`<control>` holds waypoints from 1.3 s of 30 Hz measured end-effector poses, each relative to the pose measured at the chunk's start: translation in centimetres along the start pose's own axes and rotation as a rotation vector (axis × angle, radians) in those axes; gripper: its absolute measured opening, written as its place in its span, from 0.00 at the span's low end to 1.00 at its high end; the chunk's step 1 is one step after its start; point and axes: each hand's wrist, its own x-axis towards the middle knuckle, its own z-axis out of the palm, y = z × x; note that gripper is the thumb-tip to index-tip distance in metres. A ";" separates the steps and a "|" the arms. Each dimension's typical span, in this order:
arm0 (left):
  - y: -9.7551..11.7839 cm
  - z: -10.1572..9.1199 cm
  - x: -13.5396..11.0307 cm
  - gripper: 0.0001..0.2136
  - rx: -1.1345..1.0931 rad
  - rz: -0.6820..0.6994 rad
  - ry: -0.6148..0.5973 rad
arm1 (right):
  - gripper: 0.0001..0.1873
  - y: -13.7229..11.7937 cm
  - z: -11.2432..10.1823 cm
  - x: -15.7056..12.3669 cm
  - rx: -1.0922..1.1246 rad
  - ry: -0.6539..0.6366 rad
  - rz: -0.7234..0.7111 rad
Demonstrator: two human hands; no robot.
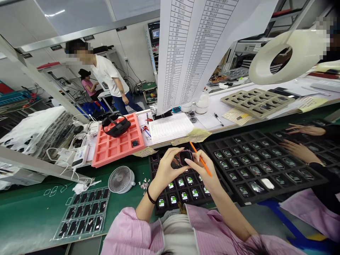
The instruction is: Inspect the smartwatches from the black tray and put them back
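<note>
A dark smartwatch body [186, 156] with a purplish rim is held up between both hands, over a black foam tray. My left hand [168, 164] is closed on its left side with thumb and fingers. On the other side, my right hand [204, 168] grips the watch with its thumb against the face. That same hand also has a thin orange stick [201, 159] between its fingers; whether it is a pen or a tool I cannot tell. Below, the black tray [166, 189] carries rows of watch bodies, several with lit green-and-white screens.
Right of me a second black tray [233, 140] holds more watches; a co-worker's hands [302, 150] rest over it. To the left are a small fan [121, 179], a clear tray of black parts [85, 212] and a pink tray [117, 150]. Paper sheets [196, 46] hang ahead, beside a tape roll [281, 56].
</note>
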 end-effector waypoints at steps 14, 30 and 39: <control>-2.1 -0.5 0.0 0.26 -0.326 -0.310 0.255 | 0.18 0.8 -0.1 0.3 0.102 -0.001 -0.021; -8.5 2.0 -1.0 0.19 0.030 -0.314 0.341 | 0.23 6.4 -5.2 5.4 -0.625 0.043 -0.177; -23.6 10.3 -4.7 0.08 0.091 -0.690 0.020 | 0.21 19.8 -7.7 10.2 -0.965 -0.056 -0.014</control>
